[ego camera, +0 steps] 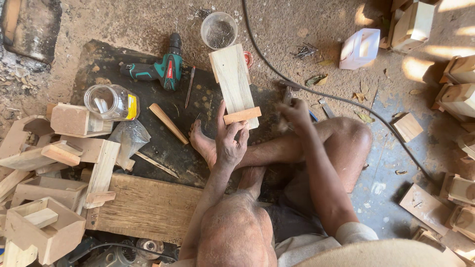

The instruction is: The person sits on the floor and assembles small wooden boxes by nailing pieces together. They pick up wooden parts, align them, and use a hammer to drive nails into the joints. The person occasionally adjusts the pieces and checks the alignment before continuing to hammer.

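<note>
Pale wood made up the board (233, 81) lying on the dark mat (99, 64) before the seated person's crossed legs. The left hand (229, 141) pinched a small reddish block (242, 115) across the board's near end, fingers pressed on it. The right hand (297, 112) was closed around a hammer (287, 96), blurred, just beside the board. A green drill (161, 70) and a cup of nails (219, 30) lay near.

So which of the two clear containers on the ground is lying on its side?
The clear glass jar with the yellow label, left of the green cordless drill. The clear plastic cup of nails stands upright beyond the pale wooden board.
</note>
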`<state>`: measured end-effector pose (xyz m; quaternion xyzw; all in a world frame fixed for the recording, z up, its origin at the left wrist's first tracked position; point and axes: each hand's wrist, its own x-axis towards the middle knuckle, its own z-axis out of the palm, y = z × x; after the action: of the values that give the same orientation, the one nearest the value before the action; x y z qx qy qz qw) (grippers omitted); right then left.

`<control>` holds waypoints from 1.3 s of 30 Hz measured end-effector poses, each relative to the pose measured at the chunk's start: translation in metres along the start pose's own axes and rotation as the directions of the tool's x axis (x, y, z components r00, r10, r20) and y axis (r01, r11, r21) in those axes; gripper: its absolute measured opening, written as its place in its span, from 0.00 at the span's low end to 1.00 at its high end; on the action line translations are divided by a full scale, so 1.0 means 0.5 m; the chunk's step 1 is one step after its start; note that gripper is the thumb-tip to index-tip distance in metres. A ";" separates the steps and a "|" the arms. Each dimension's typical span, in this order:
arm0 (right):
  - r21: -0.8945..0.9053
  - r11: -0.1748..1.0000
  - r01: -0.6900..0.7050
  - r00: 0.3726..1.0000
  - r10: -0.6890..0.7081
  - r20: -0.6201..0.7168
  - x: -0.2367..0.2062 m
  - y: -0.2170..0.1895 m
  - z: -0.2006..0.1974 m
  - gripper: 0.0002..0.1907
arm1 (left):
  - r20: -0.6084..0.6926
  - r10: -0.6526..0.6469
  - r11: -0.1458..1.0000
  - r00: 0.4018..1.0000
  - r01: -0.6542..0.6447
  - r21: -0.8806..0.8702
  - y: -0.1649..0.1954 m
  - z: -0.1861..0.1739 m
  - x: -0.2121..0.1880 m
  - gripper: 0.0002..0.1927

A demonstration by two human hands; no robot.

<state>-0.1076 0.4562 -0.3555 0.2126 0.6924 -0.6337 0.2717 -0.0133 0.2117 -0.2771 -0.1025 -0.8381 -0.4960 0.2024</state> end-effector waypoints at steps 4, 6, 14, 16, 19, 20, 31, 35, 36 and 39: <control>0.052 0.985 0.164 0.986 -0.166 0.029 -0.078 -0.046 -0.025 0.36 | -0.008 -0.005 1.000 1.000 0.005 -0.009 0.001 0.002 0.002 0.07; 0.274 0.939 0.206 0.968 -0.237 0.084 -0.157 -0.072 -0.032 0.44 | -0.009 -0.007 1.000 1.000 0.007 0.011 0.000 0.002 0.002 0.06; -0.643 0.148 0.752 0.459 -0.817 0.348 -0.384 -0.170 -0.025 0.41 | 0.014 -0.086 0.996 0.996 0.086 -0.006 0.003 0.001 0.001 0.05; -0.751 0.070 0.656 0.545 -0.733 0.408 -0.394 -0.183 -0.017 0.40 | 0.008 -0.068 0.998 0.998 0.068 -0.003 0.006 0.001 0.001 0.04; -0.723 0.005 0.691 0.475 -0.757 0.449 -0.400 -0.193 -0.008 0.36 | 0.016 -0.100 0.995 0.995 0.100 -0.014 0.007 0.001 0.000 0.04; -0.739 -0.006 0.674 0.518 -0.710 0.477 -0.401 -0.195 -0.008 0.36 | 0.023 -0.117 0.993 0.993 0.118 -0.020 0.004 0.002 -0.001 0.04; -0.724 0.006 0.689 0.558 -0.642 0.526 -0.383 -0.166 -0.020 0.34 | 0.001 -0.064 0.997 0.998 0.064 0.045 -0.044 0.031 -0.023 0.09; -0.744 -0.100 0.661 0.496 -0.686 0.533 -0.392 -0.165 -0.022 0.34 | -0.007 -0.019 0.997 1.000 0.019 0.080 -0.033 0.020 -0.020 0.10; -0.732 -0.067 0.678 0.490 -0.702 0.518 -0.394 -0.167 -0.022 0.34 | 0.001 -0.030 0.996 1.000 0.029 0.086 -0.029 0.017 -0.018 0.11; -0.713 -0.059 0.698 0.471 -0.713 0.520 -0.397 -0.172 -0.019 0.33 | 0.019 -0.057 0.994 0.998 0.055 0.099 -0.020 0.013 -0.008 0.14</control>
<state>-0.0123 0.4665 -0.1613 -0.3456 0.9124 -0.2166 -0.0350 -0.0150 0.2126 -0.2897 -0.0742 -0.8661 -0.4587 0.1842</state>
